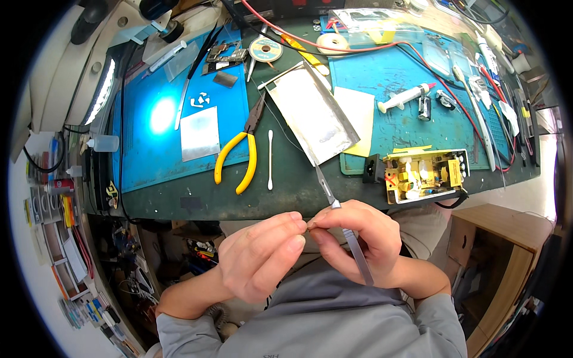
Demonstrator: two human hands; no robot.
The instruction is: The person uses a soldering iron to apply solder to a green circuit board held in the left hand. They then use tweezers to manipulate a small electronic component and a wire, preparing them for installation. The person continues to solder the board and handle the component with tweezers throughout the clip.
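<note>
Before us the dark green tabletop point(292, 191) carries two blue mats: the left mat point(149, 149) along its left side, the right mat point(358, 65) on its right half. Between them, reaching onto the right mat's left edge, we have a white panel point(316, 113) with a grey rim, set askew.

Our hands meet in front of the tabletop's near edge, off its surface. Our right hand point(358, 241) pinches a speck at the tips of thumb and forefinger; our left hand point(262, 253) is bent, fingers close together, its tips just beside that pinch. We cannot tell whether the left one grips the speck too.

An open-cased board point(424, 176) with yellow parts sits by the near edge, right of the middle. Yellow-handled pliers point(251, 140) lie by the left mat's right edge, handles apart and toward us. A scalpel point(353, 244) passes through our right hand, blade end pointing over the near edge toward the panel.

Yellow paper point(364, 107) shows beside the panel. A metal sheet point(201, 134) lies near the left mat's near right corner, and a syringe point(406, 98) rests on the right mat. A swab point(270, 158) lies between pliers and panel. Smallest is the speck point(310, 225) at our fingertips, brownish, too small to make out.
</note>
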